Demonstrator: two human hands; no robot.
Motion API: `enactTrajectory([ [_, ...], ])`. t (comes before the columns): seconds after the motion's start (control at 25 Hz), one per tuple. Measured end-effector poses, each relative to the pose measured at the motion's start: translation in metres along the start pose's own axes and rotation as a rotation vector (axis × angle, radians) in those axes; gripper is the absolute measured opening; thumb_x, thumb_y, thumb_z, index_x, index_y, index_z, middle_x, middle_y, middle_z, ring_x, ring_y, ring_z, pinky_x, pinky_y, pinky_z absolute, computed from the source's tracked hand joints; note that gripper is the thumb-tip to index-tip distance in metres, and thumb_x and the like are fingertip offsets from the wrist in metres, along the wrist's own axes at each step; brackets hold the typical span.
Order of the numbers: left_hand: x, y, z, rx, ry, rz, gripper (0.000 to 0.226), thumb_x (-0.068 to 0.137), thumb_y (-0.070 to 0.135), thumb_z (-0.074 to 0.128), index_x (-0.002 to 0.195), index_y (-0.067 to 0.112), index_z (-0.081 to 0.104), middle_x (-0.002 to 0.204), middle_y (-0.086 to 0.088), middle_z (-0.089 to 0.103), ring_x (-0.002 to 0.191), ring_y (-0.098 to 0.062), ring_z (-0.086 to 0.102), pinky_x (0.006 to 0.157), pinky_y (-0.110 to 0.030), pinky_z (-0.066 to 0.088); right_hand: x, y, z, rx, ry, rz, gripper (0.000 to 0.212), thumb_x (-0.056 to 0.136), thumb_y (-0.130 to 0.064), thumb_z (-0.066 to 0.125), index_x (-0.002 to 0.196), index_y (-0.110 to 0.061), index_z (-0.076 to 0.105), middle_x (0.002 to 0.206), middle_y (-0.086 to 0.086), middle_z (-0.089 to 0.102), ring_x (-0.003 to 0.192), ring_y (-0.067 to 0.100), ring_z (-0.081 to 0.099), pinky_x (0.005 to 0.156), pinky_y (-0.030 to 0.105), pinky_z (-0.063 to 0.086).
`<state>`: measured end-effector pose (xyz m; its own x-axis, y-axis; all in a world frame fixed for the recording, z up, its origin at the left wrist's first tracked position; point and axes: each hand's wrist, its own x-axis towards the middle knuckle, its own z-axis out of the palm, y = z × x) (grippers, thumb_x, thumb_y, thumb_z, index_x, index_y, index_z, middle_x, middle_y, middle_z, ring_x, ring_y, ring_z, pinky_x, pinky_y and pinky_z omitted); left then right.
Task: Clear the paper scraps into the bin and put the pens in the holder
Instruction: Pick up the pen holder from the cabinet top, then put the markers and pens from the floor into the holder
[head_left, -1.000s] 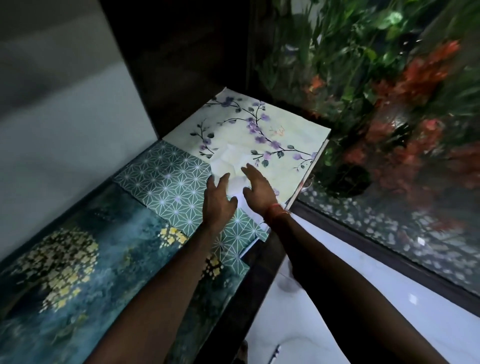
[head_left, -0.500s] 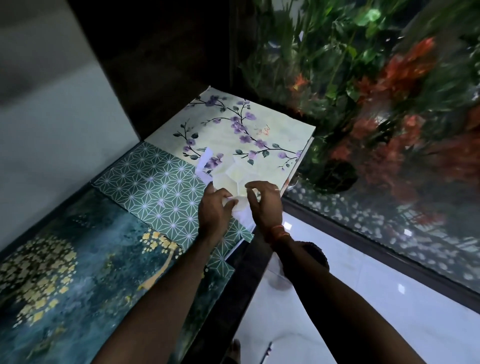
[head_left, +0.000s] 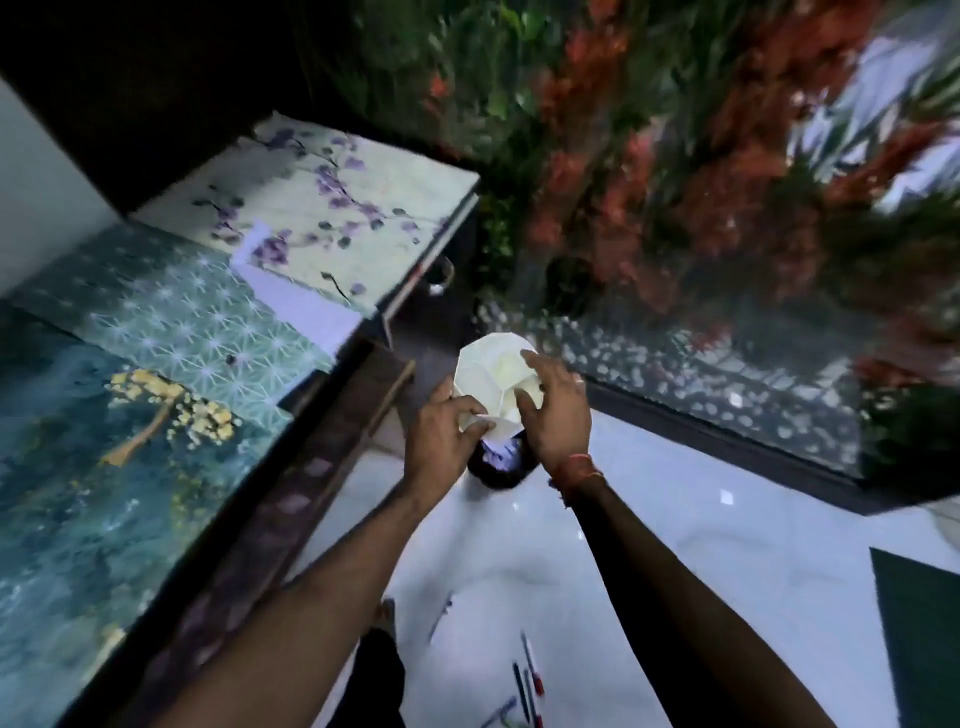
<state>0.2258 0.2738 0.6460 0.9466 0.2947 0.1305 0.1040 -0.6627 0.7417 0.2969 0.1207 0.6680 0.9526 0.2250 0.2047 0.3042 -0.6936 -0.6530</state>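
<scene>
A crumpled cream paper scrap (head_left: 493, 376) is held in the air between both hands, off the table's edge. My left hand (head_left: 441, 436) pinches its lower left side and my right hand (head_left: 558, 410) grips its right side. Directly below them a dark round bin (head_left: 498, 465) stands on the white floor, mostly hidden by my hands. Another pale paper piece (head_left: 306, 306) lies on the table (head_left: 130, 415). Several pens (head_left: 527, 680) lie on the floor near the bottom, and one more pen (head_left: 440, 616) lies to their left.
The table has patterned sheets on it and a dark wooden edge (head_left: 291, 493). A glass wall with pebbles and red and green plants (head_left: 701, 182) stands behind the bin. A dark green mat (head_left: 924, 639) lies at the right on the white floor.
Both hands have lifted the crumpled paper off the table and carried it right, over the bin on the floor. The view has swung right and down.
</scene>
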Motion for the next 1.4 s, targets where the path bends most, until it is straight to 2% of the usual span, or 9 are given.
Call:
enactTrajectory([
  [0.2,-0.095,0.034,0.101,-0.006,-0.142,-0.006,0.011,0.072,0.029,0.078,0.079,0.024,0.071,0.122,0.011,0.062,0.090,-0.012,0.063,0.069,-0.028,0.051,-0.099,0.113,-0.047,-0.123,-0.107,0.124,0.047,0.083,-0.026,0.057,0.129,-0.033,0.050,0.108,-0.004,0.065,0.101,0.023,0.052,0.074,0.032,0.048],
  [0.36,-0.138,0.010,0.176,0.045,-0.316,0.024,0.012,0.073,0.029,0.078,0.081,0.024,0.071,0.130,0.016,0.059,0.097,-0.010,0.064,0.073,-0.026,0.052,-0.168,0.185,-0.027,-0.135,-0.090,0.271,0.050,0.079,-0.020,0.059,0.127,-0.031,0.050,0.106,-0.004,0.064,0.104,0.024,0.047,0.075,0.037,0.051],
  [0.52,-0.163,-0.073,0.267,0.055,-0.444,0.027,0.015,0.071,0.033,0.079,0.082,0.026,0.071,0.136,0.018,0.056,0.102,-0.007,0.065,0.077,-0.024,0.054,-0.224,0.264,0.050,-0.099,0.000,0.411,0.051,0.075,-0.015,0.061,0.125,-0.022,0.051,0.111,0.000,0.062,0.104,0.024,0.047,0.085,0.039,0.050],
  [0.68,-0.193,-0.178,0.372,0.101,-0.501,0.031,0.017,0.071,0.039,0.079,0.083,0.029,0.072,0.143,0.016,0.052,0.107,-0.004,0.063,0.076,-0.010,0.043,-0.267,0.355,0.146,-0.126,-0.013,0.485,0.061,0.074,-0.011,0.059,0.134,-0.017,0.045,0.115,0.006,0.060,0.106,0.029,0.048,0.086,0.036,0.044],
  [0.84,-0.223,-0.278,0.471,0.105,-0.515,0.059,0.020,0.071,0.042,0.079,0.085,0.029,0.074,0.138,0.006,0.059,0.109,-0.009,0.063,0.084,-0.022,0.052,-0.300,0.442,0.250,-0.186,-0.035,0.526,0.060,0.071,-0.004,0.053,0.131,-0.012,0.048,0.117,0.012,0.056,0.106,0.034,0.046,0.088,0.031,0.036],
  [1.0,-0.232,-0.353,0.546,0.086,-0.510,0.103,0.019,0.072,0.042,0.079,0.083,0.028,0.072,0.123,0.001,0.065,0.096,-0.013,0.067,0.074,-0.022,0.052,-0.314,0.506,0.333,-0.209,0.033,0.554,0.064,0.066,0.000,0.050,0.129,-0.010,0.049,0.116,0.015,0.054,0.104,0.036,0.045,0.086,0.031,0.034],
  [1.12,-0.223,-0.396,0.582,0.049,-0.474,0.131,0.017,0.071,0.036,0.080,0.082,0.024,0.073,0.114,-0.002,0.068,0.088,-0.015,0.067,0.067,-0.018,0.044,-0.316,0.542,0.380,-0.242,0.091,0.480,0.064,0.064,-0.004,0.045,0.128,-0.008,0.049,0.116,0.015,0.052,0.102,0.035,0.044,0.091,0.033,0.033],
  [1.28,-0.206,-0.426,0.598,0.077,-0.429,0.276,0.012,0.077,0.036,0.069,0.081,0.024,0.068,0.102,0.006,0.061,0.077,-0.016,0.062,0.064,-0.030,0.048,-0.306,0.571,0.419,-0.340,0.158,0.383,0.063,0.064,-0.010,0.044,0.127,-0.010,0.048,0.115,0.012,0.051,0.101,0.034,0.047,0.092,0.032,0.030],
  [1.4,-0.194,-0.443,0.599,0.042,-0.495,0.415,0.025,0.078,0.030,0.065,0.102,0.024,0.064,0.112,0.002,0.057,0.085,-0.020,0.062,0.070,-0.036,0.053,-0.305,0.581,0.431,-0.267,0.202,0.367,0.065,0.066,-0.010,0.046,0.131,-0.010,0.045,0.123,0.012,0.049,0.110,0.034,0.046,0.093,0.028,0.025],
])
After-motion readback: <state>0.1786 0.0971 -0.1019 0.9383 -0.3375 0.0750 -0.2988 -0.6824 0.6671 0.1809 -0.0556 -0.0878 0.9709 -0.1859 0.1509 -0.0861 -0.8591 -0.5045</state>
